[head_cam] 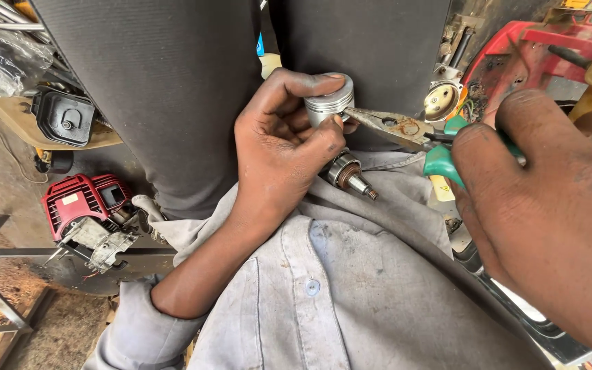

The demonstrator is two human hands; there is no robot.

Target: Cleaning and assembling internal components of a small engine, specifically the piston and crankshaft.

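Your left hand (279, 147) clasps the silver piston (329, 101) against your lap; your right hand (549, 212) squeezes green-handled pliers (405, 130), nose at the piston's side, probably on a pin clip. Next calls for a steady pull.

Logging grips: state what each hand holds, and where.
Left hand grips the silver ringed metal piston around its side. Right hand holds rusty green-handled pliers by the handles.
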